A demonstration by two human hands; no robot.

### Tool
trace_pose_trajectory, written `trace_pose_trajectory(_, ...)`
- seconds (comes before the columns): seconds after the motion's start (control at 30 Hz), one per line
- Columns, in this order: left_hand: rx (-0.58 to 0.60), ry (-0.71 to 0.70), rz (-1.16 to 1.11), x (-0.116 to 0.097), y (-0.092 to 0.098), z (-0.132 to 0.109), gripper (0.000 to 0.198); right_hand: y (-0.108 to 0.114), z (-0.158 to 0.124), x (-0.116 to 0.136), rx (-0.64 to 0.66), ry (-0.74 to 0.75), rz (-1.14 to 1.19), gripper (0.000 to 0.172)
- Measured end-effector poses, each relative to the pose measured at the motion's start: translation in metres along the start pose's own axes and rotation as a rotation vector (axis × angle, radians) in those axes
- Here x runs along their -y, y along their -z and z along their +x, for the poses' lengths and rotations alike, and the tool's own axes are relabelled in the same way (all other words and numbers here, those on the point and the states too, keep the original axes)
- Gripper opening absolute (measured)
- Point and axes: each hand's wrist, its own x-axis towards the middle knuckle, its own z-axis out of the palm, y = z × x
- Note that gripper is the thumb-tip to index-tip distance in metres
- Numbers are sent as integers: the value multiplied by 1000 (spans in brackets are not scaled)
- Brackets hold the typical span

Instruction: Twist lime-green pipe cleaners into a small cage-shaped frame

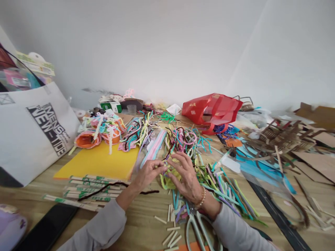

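My left hand (149,176) is closed in a pinch, with its fingertips at the upper left edge of a yellow-green pipe-cleaner piece (165,183). Around the other side of that piece curl the fingers and thumb of my right hand (187,181), which wears a beaded bracelet. Something small and purple shows near the fingertips, too small to name. Beneath my right wrist lie grey-handled scissors (197,230), their blades partly hidden. A dark brown pipe cleaner (110,188) passes under my left wrist, over paper-wrapped sticks (89,191).
Cut pipe cleaners (225,191) lie right of my hands, short pale sticks (172,238) in front. A yellow sheet (99,162) bears fuzzy orange cups (87,139). Behind stands a red bag (211,108); a white bag (34,132) is at left, brown woven pieces (285,136) at right.
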Motion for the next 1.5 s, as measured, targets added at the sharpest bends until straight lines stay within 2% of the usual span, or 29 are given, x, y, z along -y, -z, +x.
trace_pose_trajectory(0.07,12,-7,4,-1,1,1,30,7,3,2,-12,-22,2,40)
trace_pose_trajectory(0.17,29,13,-10,-4,5,3,32,18,9,4,-63,-150,61,30)
trace_pose_trajectory(0.23,49,34,-23,-5,8,6,33,23,12,4,20,-239,144,18)
trace_pose_trajectory(0.27,58,42,-32,-5,10,7,33,24,13,4,82,-295,183,18)
trace_pose_trajectory(0.37,75,49,-53,-6,12,11,31,19,12,2,271,-456,296,24)
trace_pose_trajectory(0.47,99,42,-47,-8,12,15,32,10,8,-2,398,-534,482,29)
trace_pose_trajectory(0.6,132,38,-36,-9,12,18,32,5,4,-11,431,-553,652,31)
trace_pose_trajectory(0.9,124,3,13,-5,12,17,34,16,7,-19,482,-531,665,34)
trace_pose_trajectory(1.1,113,32,19,-8,11,16,38,20,6,-23,606,-515,688,35)
trace_pose_trajectory(1.3,93,8,24,-6,9,15,33,20,3,-24,581,-537,597,33)
trace_pose_trajectory(1.5,67,-3,-5,-3,8,19,29,17,1,-29,589,-606,683,38)
